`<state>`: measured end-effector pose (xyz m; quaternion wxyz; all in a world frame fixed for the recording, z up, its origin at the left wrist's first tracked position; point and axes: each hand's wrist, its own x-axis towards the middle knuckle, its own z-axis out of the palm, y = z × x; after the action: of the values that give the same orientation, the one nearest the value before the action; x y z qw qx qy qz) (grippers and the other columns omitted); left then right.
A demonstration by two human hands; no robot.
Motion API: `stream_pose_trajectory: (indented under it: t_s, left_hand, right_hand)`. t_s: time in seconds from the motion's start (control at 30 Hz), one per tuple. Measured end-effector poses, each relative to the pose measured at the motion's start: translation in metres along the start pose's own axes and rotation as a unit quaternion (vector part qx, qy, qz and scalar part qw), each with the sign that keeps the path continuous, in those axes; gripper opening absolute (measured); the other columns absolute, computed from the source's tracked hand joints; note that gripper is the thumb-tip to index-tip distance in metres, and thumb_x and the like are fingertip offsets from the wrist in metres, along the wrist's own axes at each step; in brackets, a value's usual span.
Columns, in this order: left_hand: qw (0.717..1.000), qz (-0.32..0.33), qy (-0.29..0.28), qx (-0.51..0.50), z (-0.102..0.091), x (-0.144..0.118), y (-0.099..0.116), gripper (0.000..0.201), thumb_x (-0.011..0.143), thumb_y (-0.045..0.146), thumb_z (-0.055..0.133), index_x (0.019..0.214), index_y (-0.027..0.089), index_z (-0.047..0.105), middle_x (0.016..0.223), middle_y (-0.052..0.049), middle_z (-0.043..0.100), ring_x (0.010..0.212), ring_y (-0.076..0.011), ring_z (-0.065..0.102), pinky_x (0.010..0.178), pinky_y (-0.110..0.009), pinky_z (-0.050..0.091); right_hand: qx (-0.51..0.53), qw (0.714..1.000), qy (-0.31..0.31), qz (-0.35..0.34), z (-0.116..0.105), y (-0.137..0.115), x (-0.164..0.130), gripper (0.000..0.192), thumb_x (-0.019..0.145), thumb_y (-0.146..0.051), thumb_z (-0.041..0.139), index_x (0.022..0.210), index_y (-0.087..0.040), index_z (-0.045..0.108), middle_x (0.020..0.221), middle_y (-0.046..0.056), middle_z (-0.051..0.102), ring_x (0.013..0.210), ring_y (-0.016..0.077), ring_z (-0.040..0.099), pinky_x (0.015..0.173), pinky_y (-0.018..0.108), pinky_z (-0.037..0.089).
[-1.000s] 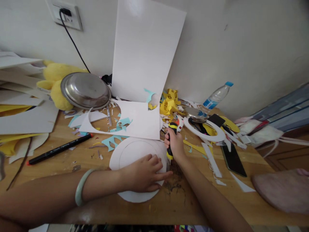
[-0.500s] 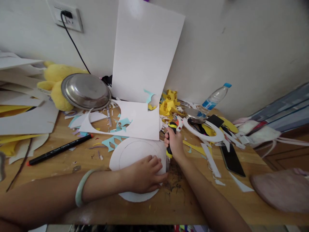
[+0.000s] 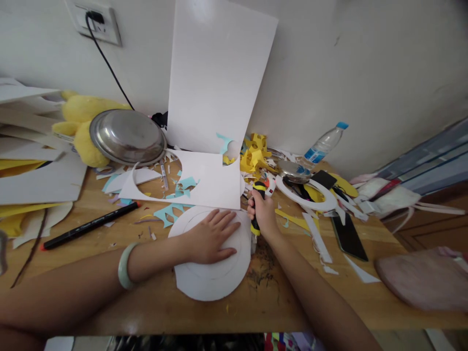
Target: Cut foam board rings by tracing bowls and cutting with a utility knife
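A white disc with a circle drawn inside its edge lies on the table in front of me. My left hand rests palm down on it, fingers stretched out and apart. A pale green bangle circles my left wrist. At the disc's right edge my right hand is wrapped round a tool with a black-and-yellow handle, held upright. Its lower end is close to the disc's rim, and its tip is too small to make out. Just behind the disc lies a white board with round cut-outs.
A black marker lies at the left. Behind are a metal bowl, a yellow plush toy and a leaning white board. To the right are a white ring, a phone, a plastic bottle and paper scraps.
My left hand has moved up and left on the disc, and its curled fingers have flattened and spread. The disc has turned a little. My right hand keeps its hold on the tool.
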<state>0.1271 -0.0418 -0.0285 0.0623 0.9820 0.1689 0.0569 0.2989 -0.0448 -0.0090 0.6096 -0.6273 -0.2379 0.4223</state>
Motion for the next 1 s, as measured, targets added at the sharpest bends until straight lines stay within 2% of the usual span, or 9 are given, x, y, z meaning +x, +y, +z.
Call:
stream_pose_trajectory:
  t_s: [0.13, 0.6, 1.0]
  left_hand:
    - [1.000, 0.006, -0.015, -0.002, 0.001, 0.000, 0.000, 0.066, 0.087, 0.054, 0.034, 0.137, 0.010, 0.034, 0.143, -0.020, 0.029, 0.131, -0.0338, 0.026, 0.106, -0.047, 0.016]
    - [1.000, 0.017, -0.015, -0.004, 0.002, -0.001, 0.000, 0.068, 0.087, 0.055, 0.033, 0.137, 0.008, 0.033, 0.143, -0.022, 0.027, 0.131, -0.0353, 0.023, 0.106, -0.049, 0.014]
    - [1.000, 0.021, -0.003, 0.004, 0.003, -0.001, 0.000, 0.068, 0.087, 0.055, 0.032, 0.136, 0.008, 0.034, 0.142, -0.022, 0.029, 0.131, -0.0351, 0.025, 0.105, -0.050, 0.015]
  right_hand:
    - [-0.009, 1.000, -0.009, 0.001, 0.001, 0.002, 0.002, 0.018, 0.068, -0.034, 0.055, 0.068, -0.020, 0.043, 0.045, -0.010, 0.041, 0.027, 0.0037, 0.032, 0.024, 0.017, 0.025]
    - [-0.040, 0.999, -0.004, -0.029, 0.005, 0.004, 0.012, 0.020, 0.068, -0.035, 0.054, 0.063, -0.021, 0.040, 0.044, -0.010, 0.040, 0.027, 0.0042, 0.033, 0.023, 0.018, 0.026]
    - [-0.017, 0.998, -0.047, -0.026, 0.009, 0.002, 0.015, 0.017, 0.067, -0.034, 0.054, 0.069, -0.021, 0.042, 0.043, -0.011, 0.041, 0.026, 0.0043, 0.032, 0.024, 0.017, 0.024]
